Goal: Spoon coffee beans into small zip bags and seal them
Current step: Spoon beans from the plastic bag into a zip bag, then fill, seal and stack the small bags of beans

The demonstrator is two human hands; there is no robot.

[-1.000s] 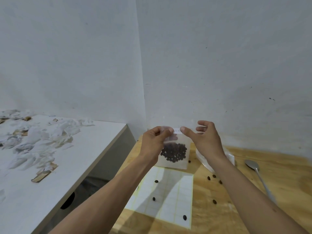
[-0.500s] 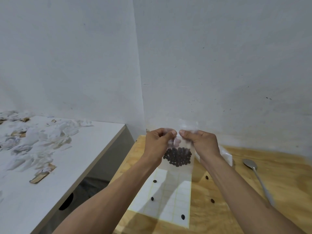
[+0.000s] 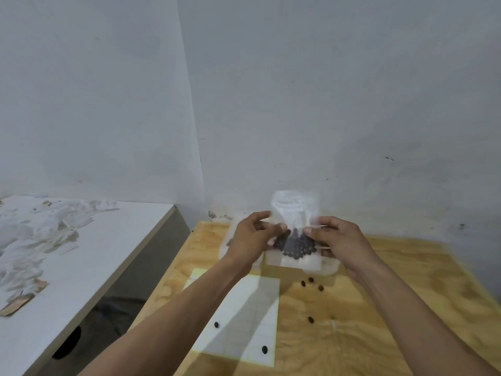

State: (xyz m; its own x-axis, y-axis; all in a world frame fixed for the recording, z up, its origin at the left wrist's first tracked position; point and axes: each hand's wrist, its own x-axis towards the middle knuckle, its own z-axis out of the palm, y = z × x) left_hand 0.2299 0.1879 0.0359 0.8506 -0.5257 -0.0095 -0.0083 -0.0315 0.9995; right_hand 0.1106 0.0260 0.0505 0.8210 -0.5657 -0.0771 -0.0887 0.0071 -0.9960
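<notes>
- Zip bag: clear, held upright above the far part of the wooden desk, between both hands. Its top section rises above the fingers and is blurred.
- Coffee beans: a dark cluster sits in the lower half of the bag. Filling of this bag appears complete.
- Left hand: fingers curled, thumb and forefinger pinching the bag at its left side, just above the bean cluster.
- Right hand: fingers curled, thumb and forefinger pinching the bag at its right side, level with the left hand.
- Seal status: cannot be read from the picture. The zip strip is blurred, and the hands grip below the top edge. Judgement: the step in hand is closing or checking the seal of this bag.
- Loose beans: several lie scattered on the desk below the bag, and two more rest on the gridded paper sheet lying flat nearer the person.
- Other clear plastic shows on the desk behind and below the bag, partly hidden by the hands. Whether it is further bags, filled or empty, cannot be determined.
- No spoon is visible in this view.
- Remaining work, as a judgement: confirm the seal along its full width, set the bag down, then repeat for any remaining bags.
- A second white desk stands to the left, carrying torn white scraps.
</notes>
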